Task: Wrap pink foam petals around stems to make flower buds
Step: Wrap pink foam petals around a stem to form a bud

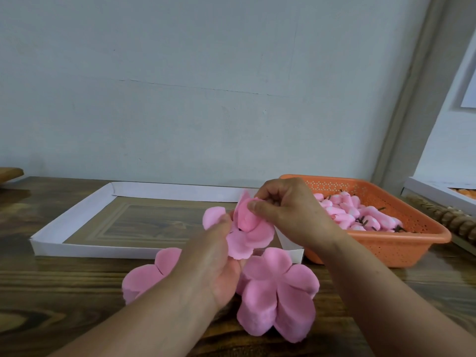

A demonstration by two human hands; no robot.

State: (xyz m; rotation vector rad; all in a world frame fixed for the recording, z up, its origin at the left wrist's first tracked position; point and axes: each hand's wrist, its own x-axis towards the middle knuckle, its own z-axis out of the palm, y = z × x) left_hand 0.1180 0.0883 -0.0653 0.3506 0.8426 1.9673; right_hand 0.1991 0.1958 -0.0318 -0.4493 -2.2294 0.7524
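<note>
A pink foam flower piece [253, 234] with several petals is held up between both hands over the table. My left hand [215, 256] grips it from below at its lower left edge. My right hand [286, 211] pinches one petal at the top and curls it inward over a pink core. The stem is hidden behind the petals. Two stacks of flat pink petal pieces lie on the table, one at the right [279, 295] and one at the left [146, 274], partly under my left forearm.
An orange perforated basket [401, 243] at the right holds several pink buds with dark stems [355, 212]. A shallow white cardboard tray [74, 215] sits behind the hands. The dark wooden table [51, 292] ends at a grey wall. Brown beaded items [448, 220] lie at the far right.
</note>
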